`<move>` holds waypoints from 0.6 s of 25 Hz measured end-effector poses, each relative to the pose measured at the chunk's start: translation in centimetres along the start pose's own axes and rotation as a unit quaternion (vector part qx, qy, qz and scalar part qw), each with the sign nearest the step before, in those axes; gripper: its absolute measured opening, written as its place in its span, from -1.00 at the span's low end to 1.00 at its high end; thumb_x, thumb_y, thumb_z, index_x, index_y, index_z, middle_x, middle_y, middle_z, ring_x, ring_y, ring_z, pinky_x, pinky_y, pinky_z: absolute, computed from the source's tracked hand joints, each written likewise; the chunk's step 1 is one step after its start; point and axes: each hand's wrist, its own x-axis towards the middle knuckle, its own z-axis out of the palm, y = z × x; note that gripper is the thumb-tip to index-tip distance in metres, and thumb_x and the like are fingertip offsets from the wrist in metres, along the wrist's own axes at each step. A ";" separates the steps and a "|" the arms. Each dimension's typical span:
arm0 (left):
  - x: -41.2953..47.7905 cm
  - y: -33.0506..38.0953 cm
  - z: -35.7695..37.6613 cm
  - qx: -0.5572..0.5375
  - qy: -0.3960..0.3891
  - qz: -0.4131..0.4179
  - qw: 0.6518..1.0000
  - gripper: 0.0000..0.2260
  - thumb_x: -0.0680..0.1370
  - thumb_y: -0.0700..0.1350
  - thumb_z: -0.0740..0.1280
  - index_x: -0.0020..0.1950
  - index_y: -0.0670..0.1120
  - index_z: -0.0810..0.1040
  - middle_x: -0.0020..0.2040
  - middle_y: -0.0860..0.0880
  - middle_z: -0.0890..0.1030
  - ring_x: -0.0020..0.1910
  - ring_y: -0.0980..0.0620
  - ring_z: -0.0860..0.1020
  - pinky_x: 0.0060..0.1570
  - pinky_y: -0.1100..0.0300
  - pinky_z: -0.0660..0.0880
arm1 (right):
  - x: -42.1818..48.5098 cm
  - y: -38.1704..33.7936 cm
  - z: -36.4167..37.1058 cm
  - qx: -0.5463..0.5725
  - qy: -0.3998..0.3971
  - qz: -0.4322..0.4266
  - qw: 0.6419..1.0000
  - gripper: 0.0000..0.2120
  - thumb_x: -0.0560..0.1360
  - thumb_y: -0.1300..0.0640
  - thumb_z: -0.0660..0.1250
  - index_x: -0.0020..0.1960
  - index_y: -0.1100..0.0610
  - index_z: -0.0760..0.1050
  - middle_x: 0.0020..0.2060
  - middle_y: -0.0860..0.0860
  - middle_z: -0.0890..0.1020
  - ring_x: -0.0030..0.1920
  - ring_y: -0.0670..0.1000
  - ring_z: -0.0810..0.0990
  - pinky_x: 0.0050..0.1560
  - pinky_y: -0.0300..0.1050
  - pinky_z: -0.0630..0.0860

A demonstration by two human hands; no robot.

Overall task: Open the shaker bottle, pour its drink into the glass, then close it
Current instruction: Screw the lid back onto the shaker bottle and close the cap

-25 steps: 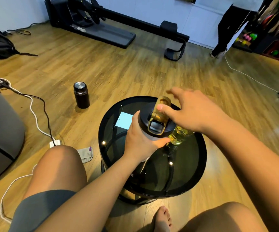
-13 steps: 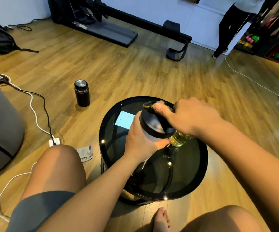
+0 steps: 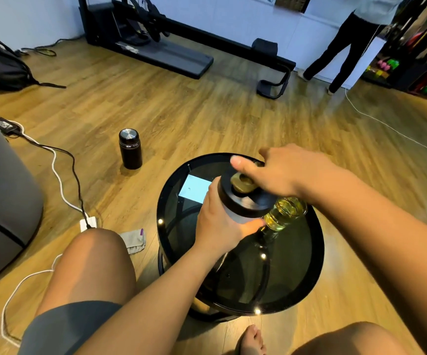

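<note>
Nearest the camera, the left knee point(image 3: 92, 254) and a bare foot point(image 3: 250, 339) frame a round black table point(image 3: 317, 252) with a dark glass top. The left hand point(image 3: 217, 226) is wrapped around the body of the bottle point(image 3: 238, 217), thumb on the near side, holding it upright above the table's middle. The bottle's black lid point(image 3: 248, 201) is seated on top, with a gold cap point(image 3: 242, 181) at its centre. The right hand point(image 3: 284, 170) lies across the far side of the lid with thumb and forefinger extended, not clenched; the hand is blurred, and its palm appears to press on the gold cap. The glass point(image 3: 288, 212) stands on the table just right of the bottle, touching or nearly touching the lid edge, and contains yellow-green liquid. A pale blue card point(image 3: 195, 188) lies on the table's far left part. On the wooden floor left of the table are a grey cloth point(image 3: 134, 239) and a white plug point(image 3: 88, 224) with cables. Further off stands a black flask point(image 3: 130, 148). By the far wall sit a treadmill point(image 3: 161, 52) and a second person's legs point(image 3: 340, 49).
</note>
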 end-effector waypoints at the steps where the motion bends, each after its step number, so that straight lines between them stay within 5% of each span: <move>1: 0.1 0.0 -0.1 0.002 -0.004 0.002 1.000 0.07 0.19 0.20 0.71 0.52 0.24 0.12 0.48 0.06 0.43 0.47 0.01 0.42 0.41 0.01 0.44 | -0.3 0.4 -0.4 0.028 -0.020 -0.063 0.997 -0.17 0.41 -0.57 -0.03 0.37 -0.03 0.48 0.30 0.11 0.58 0.27 0.20 0.54 0.09 0.06 0.47; 4: 0.1 0.0 0.0 -0.008 -0.009 -0.003 1.000 0.07 0.20 0.14 0.73 0.55 0.12 0.17 0.45 0.06 0.47 0.43 0.03 0.46 0.41 -0.07 0.48 | -1.5 0.0 0.3 0.055 -0.067 -0.191 0.978 -0.27 0.44 -0.35 0.34 0.52 -0.12 0.29 0.48 -0.01 0.42 0.43 0.11 0.41 0.35 -0.03 0.36; 6: 0.3 -0.1 0.1 -0.007 -0.014 -0.006 1.000 0.12 0.20 0.14 0.74 0.60 0.06 0.17 0.46 0.02 0.48 0.45 0.00 0.46 0.41 -0.09 0.48 | -1.5 -0.8 2.0 -0.039 -0.017 -0.148 0.988 -0.25 0.40 -0.41 0.31 0.44 -0.01 0.34 0.25 0.08 0.56 0.19 0.20 0.56 0.09 0.02 0.50; 8: 0.5 0.0 0.1 0.006 -0.021 -0.015 1.000 0.13 0.19 0.20 0.72 0.60 0.01 0.18 0.46 -0.02 0.48 0.47 -0.05 0.46 0.41 -0.11 0.48 | -0.7 -2.4 2.7 -0.096 0.052 -0.049 0.993 -0.21 0.41 -0.54 0.09 0.27 0.11 0.41 -0.15 0.10 0.54 -0.09 0.23 0.54 -0.26 0.00 0.40; 9: 0.5 -0.1 0.1 0.009 -0.023 -0.017 1.000 0.12 0.18 0.23 0.71 0.58 0.03 0.18 0.45 0.00 0.49 0.46 -0.04 0.47 0.40 -0.09 0.49 | -0.2 -2.9 2.4 -0.108 0.061 -0.011 0.992 -0.15 0.42 -0.57 -0.03 0.23 0.15 0.44 -0.19 0.11 0.54 -0.11 0.23 0.54 -0.31 -0.01 0.33; 12: 0.3 -0.2 -0.1 0.001 -0.018 -0.009 1.000 0.06 0.17 0.23 0.70 0.51 0.17 0.17 0.40 0.11 0.48 0.42 0.04 0.47 0.36 0.06 0.47 | 1.4 -1.9 1.0 -0.091 0.031 -0.007 0.995 -0.05 0.38 -0.61 -0.08 0.39 0.10 0.40 0.16 0.17 0.61 0.14 0.26 0.59 -0.16 0.05 0.42; 15: 0.4 -0.3 -0.2 0.004 -0.043 -0.020 0.999 0.17 0.22 0.22 0.70 0.62 0.18 0.03 0.55 0.01 0.38 0.54 -0.02 0.34 0.44 0.13 0.30 | 0.8 -0.6 0.7 0.043 -0.045 -0.153 0.986 -0.25 0.43 -0.42 0.27 0.52 -0.13 0.24 0.30 0.08 0.52 0.27 0.17 0.52 0.14 0.01 0.46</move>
